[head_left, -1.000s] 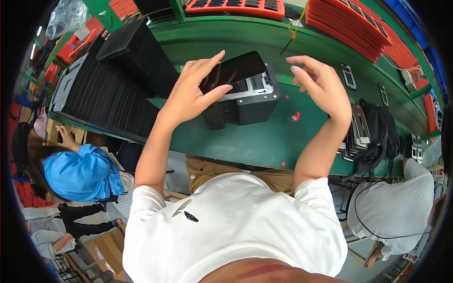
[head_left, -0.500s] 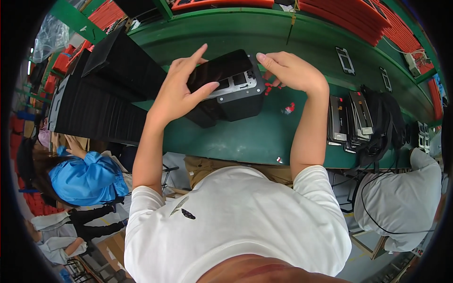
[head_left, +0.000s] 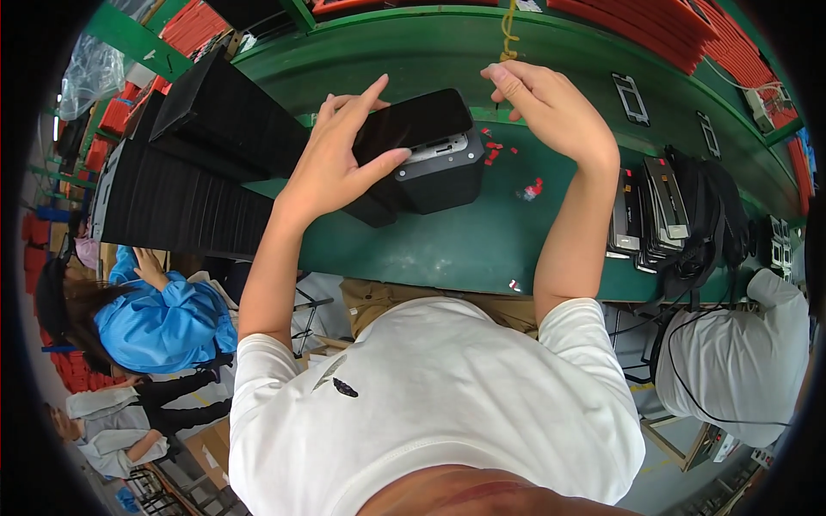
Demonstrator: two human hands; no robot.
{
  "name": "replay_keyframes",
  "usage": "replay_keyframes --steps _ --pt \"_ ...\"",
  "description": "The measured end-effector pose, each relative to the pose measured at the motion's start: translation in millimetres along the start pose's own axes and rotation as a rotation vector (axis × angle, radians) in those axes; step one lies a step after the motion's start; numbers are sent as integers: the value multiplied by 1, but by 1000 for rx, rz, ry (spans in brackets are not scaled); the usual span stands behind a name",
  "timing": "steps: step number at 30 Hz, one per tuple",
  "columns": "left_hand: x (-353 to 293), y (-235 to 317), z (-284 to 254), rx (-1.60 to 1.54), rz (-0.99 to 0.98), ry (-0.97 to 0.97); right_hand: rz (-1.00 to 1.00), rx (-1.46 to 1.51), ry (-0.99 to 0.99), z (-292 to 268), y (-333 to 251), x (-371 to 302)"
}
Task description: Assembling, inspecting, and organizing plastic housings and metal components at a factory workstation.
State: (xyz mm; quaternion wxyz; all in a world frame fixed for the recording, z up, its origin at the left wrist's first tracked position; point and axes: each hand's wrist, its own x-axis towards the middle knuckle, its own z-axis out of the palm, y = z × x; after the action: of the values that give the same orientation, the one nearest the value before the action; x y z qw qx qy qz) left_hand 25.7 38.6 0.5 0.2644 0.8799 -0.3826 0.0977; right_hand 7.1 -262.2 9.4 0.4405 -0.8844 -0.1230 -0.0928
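Note:
A glossy black phone screen [head_left: 413, 122] lies tilted over a pale metal phone frame [head_left: 439, 148] on top of a dark block-shaped stand [head_left: 440, 182]. My left hand [head_left: 340, 155] grips the screen's left end, thumb on the near edge and fingers toward the far edge. To the right and raised above the bench, my right hand [head_left: 555, 107] has its thumb and fingers drawn together. Directly above those fingertips hangs a yellow cord [head_left: 509, 34]. A small dark tip shows under the fingers; what they hold is hidden.
Red scraps [head_left: 492, 155] lie on the green bench [head_left: 404, 254]. Tall black stacks [head_left: 181, 198] stand left. Phone-like panels [head_left: 662, 202] and a black bag [head_left: 710, 202] lie right. Co-workers sit on both sides, one in a blue jacket [head_left: 159, 322].
The screen has come down over the frame, covering more of it. My right hand has moved up and away from the stand, to the yellow cord, which now hangs farther left.

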Motion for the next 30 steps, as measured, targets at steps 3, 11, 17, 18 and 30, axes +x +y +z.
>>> replay_keyframes --steps 3,11,17,18,30 --pt "8 1 4 -37 -15 -4 90 -5 -75 -1 5 3" --pt "10 3 9 -67 -9 45 342 39 -397 10 19 15" --pt "1 11 2 -22 32 79 225 -25 -519 16 23 19" --pt "0 10 1 -24 31 81 225 -27 -520 17 21 19" --pt "-6 0 5 -29 24 94 179 -109 -400 22 4 14"
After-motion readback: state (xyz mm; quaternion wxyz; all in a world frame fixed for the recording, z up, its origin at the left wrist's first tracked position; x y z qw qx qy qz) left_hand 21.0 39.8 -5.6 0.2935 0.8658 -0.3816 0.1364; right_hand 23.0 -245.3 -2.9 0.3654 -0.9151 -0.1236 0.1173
